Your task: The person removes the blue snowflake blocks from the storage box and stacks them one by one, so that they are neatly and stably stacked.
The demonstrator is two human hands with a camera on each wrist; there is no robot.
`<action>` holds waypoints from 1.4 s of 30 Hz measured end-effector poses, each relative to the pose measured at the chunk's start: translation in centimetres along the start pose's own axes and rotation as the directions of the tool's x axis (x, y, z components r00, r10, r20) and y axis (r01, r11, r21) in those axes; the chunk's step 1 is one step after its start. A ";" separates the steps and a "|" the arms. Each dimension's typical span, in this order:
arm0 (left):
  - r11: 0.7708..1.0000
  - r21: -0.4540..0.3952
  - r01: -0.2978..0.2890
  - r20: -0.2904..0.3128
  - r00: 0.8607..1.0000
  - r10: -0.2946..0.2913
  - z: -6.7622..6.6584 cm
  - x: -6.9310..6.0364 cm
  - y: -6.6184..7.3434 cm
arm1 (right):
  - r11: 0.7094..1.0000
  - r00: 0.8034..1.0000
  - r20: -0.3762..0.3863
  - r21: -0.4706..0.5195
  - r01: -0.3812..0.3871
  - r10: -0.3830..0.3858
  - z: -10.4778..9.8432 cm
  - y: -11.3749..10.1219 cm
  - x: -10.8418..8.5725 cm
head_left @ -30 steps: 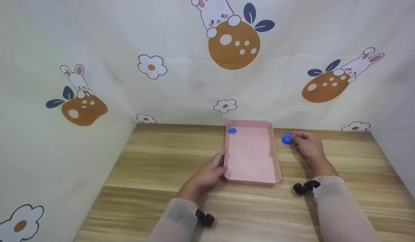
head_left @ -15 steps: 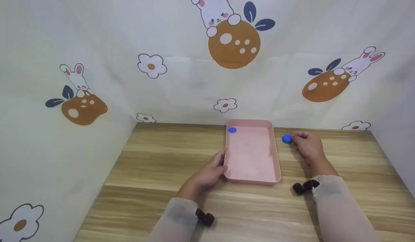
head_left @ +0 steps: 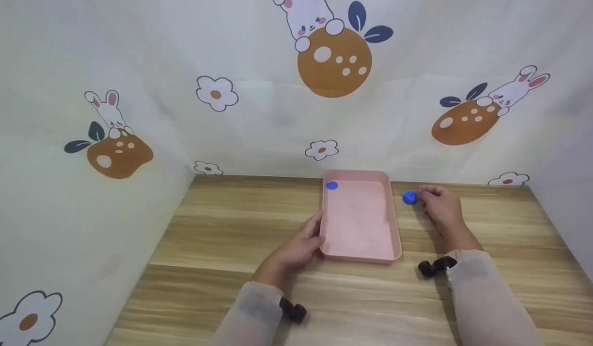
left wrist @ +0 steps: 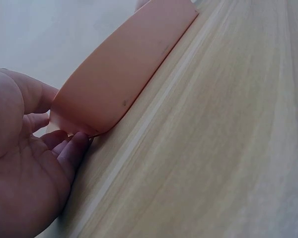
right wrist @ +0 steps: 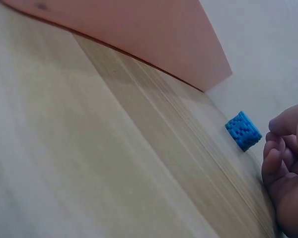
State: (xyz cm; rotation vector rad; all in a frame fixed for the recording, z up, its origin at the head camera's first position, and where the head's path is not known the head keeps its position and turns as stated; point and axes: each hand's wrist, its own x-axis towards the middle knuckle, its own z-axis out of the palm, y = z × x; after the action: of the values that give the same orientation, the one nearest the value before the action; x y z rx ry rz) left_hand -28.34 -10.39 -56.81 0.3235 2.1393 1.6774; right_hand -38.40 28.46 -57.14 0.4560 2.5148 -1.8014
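Observation:
A shallow pink tray (head_left: 358, 221) lies on the wooden table. Its left wall is held by my left hand (head_left: 299, 247); in the left wrist view the fingers of that hand (left wrist: 35, 144) bend around the tray's rounded corner. A flat blue notched disc (head_left: 332, 185) sits inside, at the far left corner. To the right of the tray stands a small blue stack (head_left: 410, 197), apparently of notched discs, with layered edges in the right wrist view. My right hand (head_left: 440, 209) is beside it, fingers loosely curled; the right wrist view shows a narrow gap between stack and fingertips.
Close behind the tray rises a pale cloth wall (head_left: 258, 129) printed with rabbits, oranges and flowers, and it continues along both sides. Wooden table surface (head_left: 239, 206) extends left, right and in front of the tray. A dark wrist camera (head_left: 292, 311) hangs from the left sleeve.
My right fingertips, earlier on the blue stack, have let go and drawn slightly away. The left hand, the tray and the disc inside stay in place.

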 end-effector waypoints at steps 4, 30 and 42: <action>1.000 -0.006 0.001 -0.007 1.000 -0.001 -0.1 -0.1 0.0 | 0.986 1.000 0.024 0.166 -0.021 0.017 0.1 -1.0 -0.1; 0.999 -0.029 -0.039 -0.004 0.999 0.039 -0.2 0.1 -0.3 | 0.935 0.950 0.261 0.347 0.074 -0.172 8.2 -9.6 -2.2; 0.998 -0.039 -0.049 0.014 0.999 0.049 0.0 0.2 -0.3 | 0.977 0.953 0.273 0.199 0.076 -0.130 13.6 -11.1 -0.4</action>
State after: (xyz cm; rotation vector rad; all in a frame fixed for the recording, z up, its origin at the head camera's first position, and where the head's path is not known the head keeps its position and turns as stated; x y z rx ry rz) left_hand -28.45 -10.38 -57.15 0.3791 2.1016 1.7353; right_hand -42.88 12.48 -51.36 0.0577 2.2261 -1.9846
